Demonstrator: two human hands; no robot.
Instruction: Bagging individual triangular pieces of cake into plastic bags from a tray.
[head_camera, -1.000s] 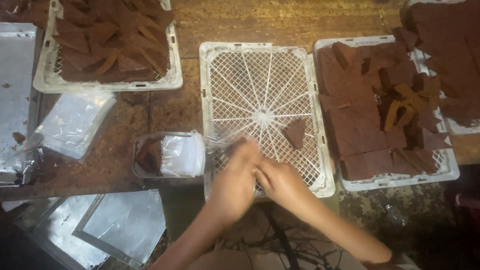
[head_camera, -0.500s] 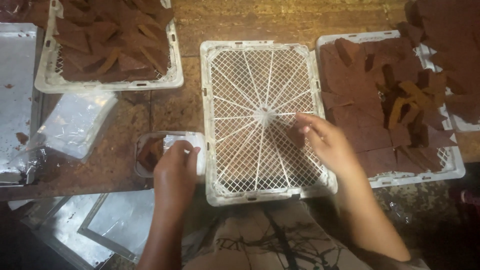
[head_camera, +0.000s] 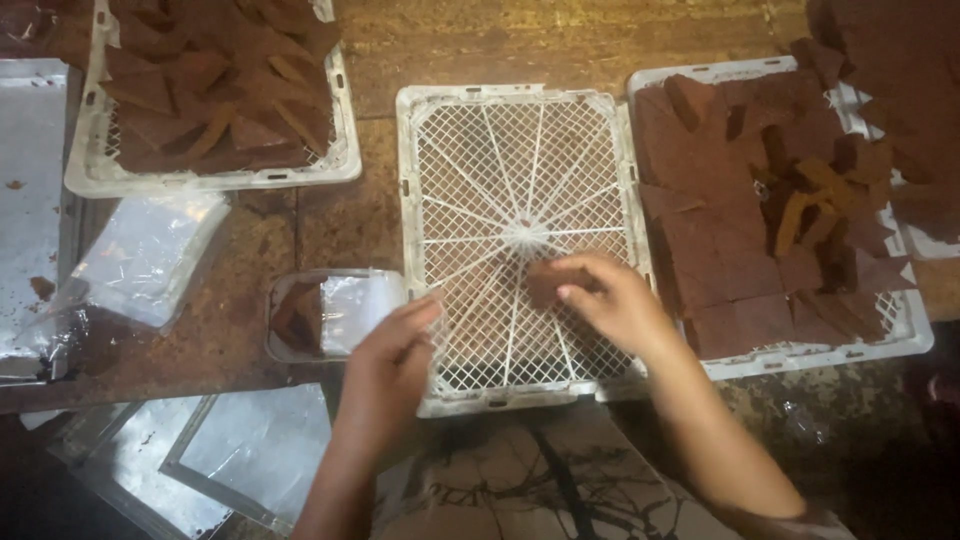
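At the far left a metal tray (head_camera: 30, 200) is seen, and beside it a stack of clear plastic bags (head_camera: 150, 258) lies on the wooden table (head_camera: 370, 200). Above them a white crate (head_camera: 215, 178) is filled with brown slabs. Near the table's front edge a small clear tub (head_camera: 335, 312) is set, with a brown piece and a clear bag in it. The left hand (head_camera: 390, 365) is held just right of the tub, its fingers loosely extended toward the bag's edge; whether the bag is actually pinched cannot be told. In the middle an almost empty white mesh tray (head_camera: 520, 240) is placed. A single brown slab (head_camera: 548, 285) is gripped over the mesh by the right hand (head_camera: 610, 305), fingers curled around it. To the right another crate (head_camera: 900, 340) is heaped with more slabs.

For the slab to be handled well, it is best supported by its edges with light pressure, since it looks brittle, and the bag's mouth should be held wide before the slab is brought across.
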